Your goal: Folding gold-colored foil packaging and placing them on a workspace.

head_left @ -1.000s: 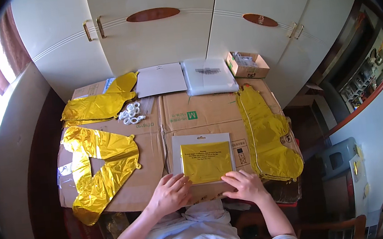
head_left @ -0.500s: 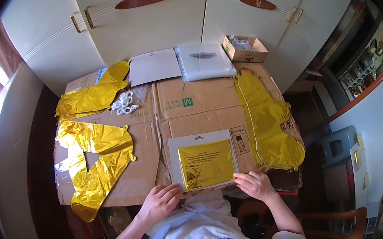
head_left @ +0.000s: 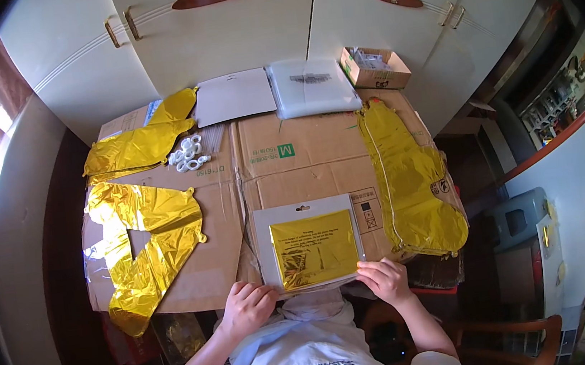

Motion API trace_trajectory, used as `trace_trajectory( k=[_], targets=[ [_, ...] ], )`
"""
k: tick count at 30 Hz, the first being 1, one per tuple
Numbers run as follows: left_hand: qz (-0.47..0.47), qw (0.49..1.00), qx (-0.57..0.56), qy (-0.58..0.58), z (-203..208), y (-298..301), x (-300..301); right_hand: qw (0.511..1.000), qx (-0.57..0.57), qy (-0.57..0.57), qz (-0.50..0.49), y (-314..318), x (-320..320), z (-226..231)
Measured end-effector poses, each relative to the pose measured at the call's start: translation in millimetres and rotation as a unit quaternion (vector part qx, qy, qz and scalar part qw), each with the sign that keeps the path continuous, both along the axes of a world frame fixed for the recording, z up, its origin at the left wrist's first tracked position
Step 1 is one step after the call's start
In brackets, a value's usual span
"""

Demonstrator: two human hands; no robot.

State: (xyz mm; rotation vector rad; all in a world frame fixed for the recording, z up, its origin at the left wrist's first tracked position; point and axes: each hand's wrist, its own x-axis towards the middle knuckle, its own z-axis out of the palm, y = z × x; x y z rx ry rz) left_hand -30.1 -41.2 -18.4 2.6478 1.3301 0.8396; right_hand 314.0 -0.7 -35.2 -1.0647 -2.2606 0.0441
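A flat clear package [head_left: 314, 248] lies at the near edge of the cardboard, with a pale backing card and a folded gold foil sheet printed with dark text inside. My left hand [head_left: 249, 306] is closed at its near left corner, the fingers curled and the thumb mostly hidden. At the near right corner, my right hand [head_left: 384, 280] pinches the package's edge between thumb and fingers. Flat gold foil balloons lie on both sides: one with a triangular hole [head_left: 156, 219] on the left, and a long curved one [head_left: 407, 176] on the right.
Flattened cardboard [head_left: 306, 174] covers the table. Toward the back are more gold foil balloons [head_left: 133, 146], several white ribbon rolls [head_left: 188, 155], a pale card stack [head_left: 234, 97], clear plastic bags [head_left: 315, 93] and a small open carton [head_left: 375, 72]. White cabinets [head_left: 224, 28] stand behind.
The view has shifted and tilted slightly. Both hands stay at the package's near corners, and the package lies in nearly the same place.
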Motion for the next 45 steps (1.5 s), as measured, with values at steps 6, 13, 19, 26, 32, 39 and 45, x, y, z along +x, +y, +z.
trace_trajectory(
  k=[6, 13, 19, 26, 32, 39, 45],
  targets=[
    [0.051, 0.998, -0.021, -0.041, 0.6, 0.2, 9.3, 0.998, -0.021, 0.046, -0.024, -1.6, -6.6, 1.8],
    [0.103, 0.991, -0.059, -0.064, -3.8, -3.6, 15.7, 0.993, -0.034, 0.089, -0.065, -5.7, -16.2, -0.1],
    [0.126, 0.984, -0.060, -0.110, -4.2, -0.4, 21.1, 0.990, -0.037, 0.104, -0.090, -7.6, -21.4, -1.6],
    [0.183, 0.976, -0.076, -0.094, -3.1, -2.7, 29.5, 0.988, -0.028, 0.095, -0.122, -8.9, -26.8, -1.5],
    [0.206, 0.972, -0.078, -0.081, -7.0, -2.1, 32.1, 0.982, -0.020, 0.077, -0.169, -9.4, -35.5, -7.7],
    [0.219, 0.971, -0.080, -0.049, -8.9, -0.9, 35.2, 0.976, -0.023, 0.034, -0.212, -11.5, -43.7, -10.3],
    [0.241, 0.966, -0.090, -0.016, -4.2, 2.1, 39.1, 0.973, -0.030, 0.012, -0.229, -10.9, -47.3, -7.9]
  ],
)
